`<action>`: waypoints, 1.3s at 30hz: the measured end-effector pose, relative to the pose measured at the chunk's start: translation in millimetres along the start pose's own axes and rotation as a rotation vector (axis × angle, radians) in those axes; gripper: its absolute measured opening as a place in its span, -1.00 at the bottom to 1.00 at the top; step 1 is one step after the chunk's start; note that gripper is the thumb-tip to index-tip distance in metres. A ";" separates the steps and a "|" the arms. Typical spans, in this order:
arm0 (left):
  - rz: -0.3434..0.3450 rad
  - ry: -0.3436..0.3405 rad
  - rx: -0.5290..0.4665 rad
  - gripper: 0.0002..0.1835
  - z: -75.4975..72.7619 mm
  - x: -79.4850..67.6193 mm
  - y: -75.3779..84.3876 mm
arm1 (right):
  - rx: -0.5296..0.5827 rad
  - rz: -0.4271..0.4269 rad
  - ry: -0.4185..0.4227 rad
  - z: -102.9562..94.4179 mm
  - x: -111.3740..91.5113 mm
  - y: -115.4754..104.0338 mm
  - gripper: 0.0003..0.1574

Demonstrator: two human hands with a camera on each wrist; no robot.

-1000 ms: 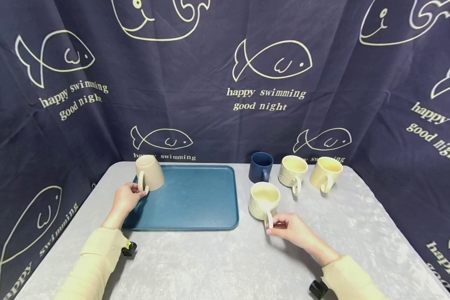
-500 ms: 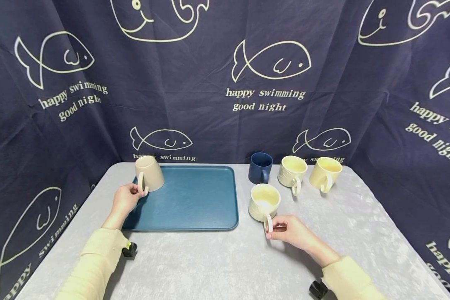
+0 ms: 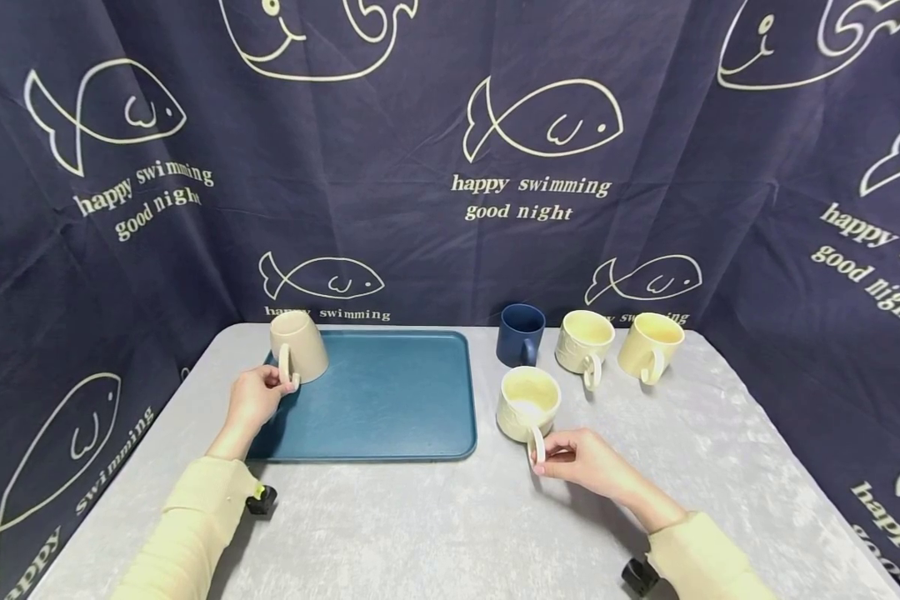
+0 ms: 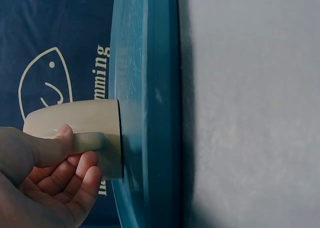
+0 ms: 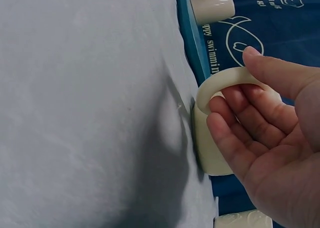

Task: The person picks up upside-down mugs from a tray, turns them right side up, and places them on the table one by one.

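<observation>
An upside-down beige mug [image 3: 303, 346] stands at the left end of the blue tray [image 3: 390, 400]. My left hand [image 3: 257, 400] pinches its handle, thumb on one side and fingers on the other, as the left wrist view also shows. To the right of the tray, a cream mug [image 3: 523, 408] sits upright on the table, its handle pointing toward me. My right hand [image 3: 588, 462] grips that handle [image 5: 222, 83], with fingers through the loop and the thumb against its outside.
Behind the cream mug stands a dark blue mug [image 3: 521, 335]. Another cream mug [image 3: 576, 350] and a pale yellow mug [image 3: 645, 354] are in line to its right, upright. A dark blue fish-print curtain [image 3: 390, 167] closes off the grey table [image 3: 420, 525] at the back and sides.
</observation>
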State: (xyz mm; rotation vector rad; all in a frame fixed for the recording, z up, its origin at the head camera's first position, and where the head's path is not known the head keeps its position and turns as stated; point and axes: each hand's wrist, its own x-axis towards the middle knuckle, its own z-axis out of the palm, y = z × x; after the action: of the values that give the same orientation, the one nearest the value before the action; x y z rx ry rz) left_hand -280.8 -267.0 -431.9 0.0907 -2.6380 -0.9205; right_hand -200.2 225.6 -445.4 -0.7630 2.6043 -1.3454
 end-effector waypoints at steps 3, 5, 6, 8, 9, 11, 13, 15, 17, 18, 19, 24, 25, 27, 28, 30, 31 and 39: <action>0.005 0.001 -0.008 -0.82 0.5 0.2 2.4 | -0.018 0.003 0.005 -1.9 -0.5 -1.8 -0.85; 0.009 0.003 -0.008 -0.83 0.7 0.2 4.2 | -0.032 0.006 0.010 -3.3 -1.0 -4.0 -0.84; 0.011 0.005 -0.008 -0.83 0.8 0.2 5.0 | -0.035 0.008 0.009 -4.0 -1.3 -5.2 -0.84; 0.019 0.005 -0.009 -0.83 0.7 -0.4 7.7 | -0.040 0.012 0.009 -5.5 -2.0 -7.2 -0.82; 0.024 0.004 -0.009 -0.83 0.7 -0.7 8.9 | -0.039 0.013 0.008 -6.1 -2.4 -8.1 -0.82; 0.031 0.003 -0.010 -0.83 0.1 -1.8 11.7 | -0.036 0.015 0.009 -7.6 -2.8 -9.3 -0.81; 0.034 0.000 -0.015 -0.83 -0.6 -2.9 14.4 | -0.039 0.006 0.012 -10.0 -3.2 -9.6 -0.81; 0.034 0.002 -0.020 -0.83 -1.3 -3.6 16.6 | -0.049 -0.003 0.018 -13.2 -3.4 -9.9 -0.82; 0.037 0.006 -0.023 -0.84 -1.9 -3.8 18.4 | -0.066 -0.014 0.028 -17.2 -3.6 -10.5 -0.84; 0.040 0.008 -0.025 -0.84 -2.1 -3.7 19.1 | -0.075 -0.018 0.034 -19.2 -3.5 -10.9 -0.85; 0.045 0.011 -0.025 -0.84 -2.4 -3.4 19.9 | -0.082 -0.020 0.041 -21.0 -3.3 -11.6 -0.85; 0.055 0.012 -0.032 -0.85 -4.4 -3.5 24.9 | -0.098 -0.033 0.065 -27.6 -1.3 -16.4 -0.87; 0.054 0.010 -0.034 -0.85 -4.6 -3.7 26.0 | -0.100 -0.040 0.068 -28.5 -0.9 -17.4 -0.87; 0.048 0.004 -0.039 -0.85 -5.1 -4.4 27.8 | -0.105 -0.053 0.074 -29.9 0.0 -19.7 -0.87; 0.045 0.003 -0.040 -0.85 -5.2 -4.6 28.5 | -0.108 -0.057 0.077 -30.5 0.5 -20.9 -0.87; 0.042 0.001 -0.044 -0.85 -5.4 -5.0 29.7 | -0.114 -0.065 0.089 -31.7 1.5 -23.3 -0.88; 0.042 0.002 -0.046 -0.85 -5.5 -5.0 30.2 | -0.117 -0.065 0.095 -32.4 2.1 -24.5 -0.88; 0.044 0.020 -0.042 -0.85 -6.8 -4.7 36.8 | -0.146 -0.086 0.172 -36.6 7.9 -38.8 -0.91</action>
State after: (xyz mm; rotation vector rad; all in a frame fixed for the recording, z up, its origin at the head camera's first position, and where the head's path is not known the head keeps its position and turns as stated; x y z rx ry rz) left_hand -272.2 -241.2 -405.8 0.0313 -2.5905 -0.9555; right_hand -203.9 230.0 -391.8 -0.8232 2.8610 -1.3078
